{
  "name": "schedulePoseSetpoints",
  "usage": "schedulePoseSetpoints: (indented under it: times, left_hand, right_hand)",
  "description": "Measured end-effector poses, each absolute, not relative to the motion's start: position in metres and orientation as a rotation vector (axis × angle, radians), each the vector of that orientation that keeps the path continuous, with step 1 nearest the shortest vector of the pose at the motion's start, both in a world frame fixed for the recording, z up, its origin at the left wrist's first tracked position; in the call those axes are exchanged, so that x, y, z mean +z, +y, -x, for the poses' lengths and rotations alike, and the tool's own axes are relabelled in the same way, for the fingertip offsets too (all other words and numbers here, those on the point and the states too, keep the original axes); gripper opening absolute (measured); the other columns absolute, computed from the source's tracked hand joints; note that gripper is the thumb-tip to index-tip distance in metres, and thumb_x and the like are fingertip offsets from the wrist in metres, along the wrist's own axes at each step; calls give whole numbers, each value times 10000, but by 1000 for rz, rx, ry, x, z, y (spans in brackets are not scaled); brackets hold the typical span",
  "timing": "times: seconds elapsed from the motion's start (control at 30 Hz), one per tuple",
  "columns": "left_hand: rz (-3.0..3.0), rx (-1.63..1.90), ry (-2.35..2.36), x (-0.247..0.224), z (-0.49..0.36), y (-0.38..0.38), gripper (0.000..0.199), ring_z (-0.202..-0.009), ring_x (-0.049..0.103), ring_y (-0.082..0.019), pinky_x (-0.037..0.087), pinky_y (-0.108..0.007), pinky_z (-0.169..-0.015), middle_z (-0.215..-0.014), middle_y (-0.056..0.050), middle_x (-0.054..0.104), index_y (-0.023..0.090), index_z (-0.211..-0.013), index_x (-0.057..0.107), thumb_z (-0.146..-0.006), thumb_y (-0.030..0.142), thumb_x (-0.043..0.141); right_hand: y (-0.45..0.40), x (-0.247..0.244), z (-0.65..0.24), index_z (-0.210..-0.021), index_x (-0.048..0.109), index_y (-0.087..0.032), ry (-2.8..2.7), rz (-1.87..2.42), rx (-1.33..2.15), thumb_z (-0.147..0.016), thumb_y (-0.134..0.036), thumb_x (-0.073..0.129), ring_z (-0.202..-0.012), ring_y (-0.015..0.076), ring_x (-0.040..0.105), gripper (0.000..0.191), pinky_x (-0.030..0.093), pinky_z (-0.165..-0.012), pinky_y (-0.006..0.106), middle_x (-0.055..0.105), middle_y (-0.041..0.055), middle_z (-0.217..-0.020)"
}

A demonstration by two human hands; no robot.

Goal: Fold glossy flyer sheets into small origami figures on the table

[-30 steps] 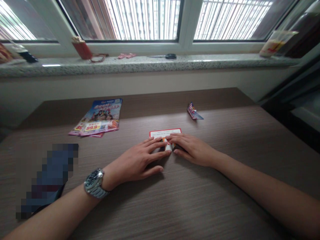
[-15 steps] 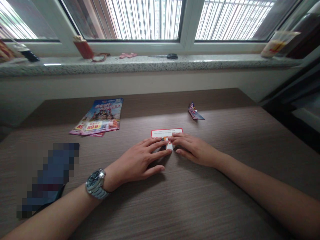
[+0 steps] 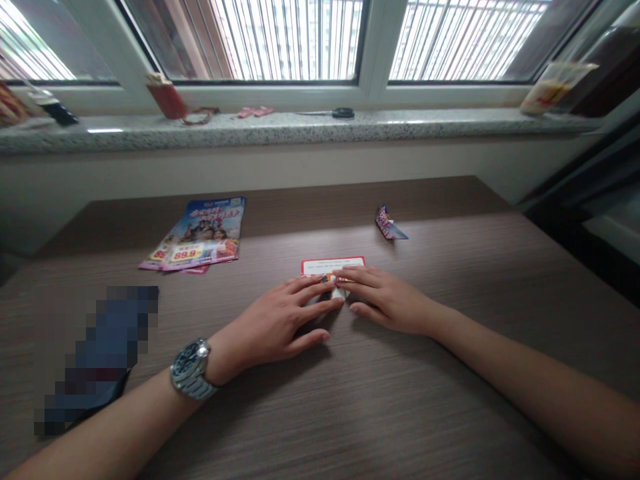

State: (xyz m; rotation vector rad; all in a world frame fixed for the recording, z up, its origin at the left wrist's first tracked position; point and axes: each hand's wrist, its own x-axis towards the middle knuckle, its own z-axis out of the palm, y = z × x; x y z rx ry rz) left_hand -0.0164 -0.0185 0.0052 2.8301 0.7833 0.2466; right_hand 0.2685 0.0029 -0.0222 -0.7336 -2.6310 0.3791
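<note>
A small paper sheet point(image 3: 334, 266) with a red border and a white printed strip lies on the wooden table in front of me, its near part folded or coloured orange and white. My left hand point(image 3: 287, 319) rests flat on its left side, fingers stretched out, with a metal watch point(image 3: 193, 369) on the wrist. From the right, my right hand point(image 3: 387, 297) lays its spread fingertips on the same paper. Both hands cover much of the sheet's near part, so its full shape is hidden.
Several leaflets point(image 3: 205, 233) lie stacked at the back left. A small folded paper piece point(image 3: 389, 223) stands at the back right. A blurred dark blue object point(image 3: 103, 357) lies beside my left forearm. On the windowsill are scissors point(image 3: 340, 113) and a red container point(image 3: 167, 99).
The fingers of my right hand have slid slightly left over the paper, towards my left fingertips. My left hand has stayed in place.
</note>
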Motion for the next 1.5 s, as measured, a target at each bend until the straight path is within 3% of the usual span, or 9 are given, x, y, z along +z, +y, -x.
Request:
schedulePoseSetpoints:
  times: [0.67, 0.93, 1.13, 1.5]
  left_hand:
    - [-2802, 269, 752, 8, 17, -17, 528, -1471, 436, -277, 302, -491, -1261, -1582, -87, 470, 283, -1533, 466, -1037, 453, 526]
    - [-2821, 243, 762, 5, 21, -17, 511, -1487, 416, -270, 228, -514, -1279, -1599, -78, 453, 300, -1530, 468, -1043, 447, 516]
    - [-2823, 226, 803, 10, 20, -19, 533, -1474, 432, -289, 311, -502, -1233, -1604, -66, 450, 320, -1535, 461, -1030, 476, 528]
    - [-2844, 254, 794, 7, 19, -23, 486, -1476, 433, -273, 226, -493, -1249, -1606, -73, 447, 325, -1519, 475, -1057, 475, 472]
  right_hand:
    - [4, -17, -265, -1382, 611, -197, -2621, 721, 372, -1046, -305, 534, -1398, 253, 530, 361, 418, -1202, 491, 606, 106, -1473]
    - [5, -19, -257, -1233, 698, -209, -2522, 758, 390, -1036, -236, 558, -1290, 235, 633, 243, 488, -1133, 462, 695, 100, -1355]
    - [3, -21, -251, -1132, 735, -225, -2448, 836, 393, -1019, -260, 594, -1236, 247, 673, 184, 521, -1091, 465, 731, 87, -1295]
    - [5, -22, -255, -1196, 740, -247, -2460, 807, 399, -1017, -246, 594, -1253, 241, 666, 231, 507, -1121, 470, 716, 73, -1326]
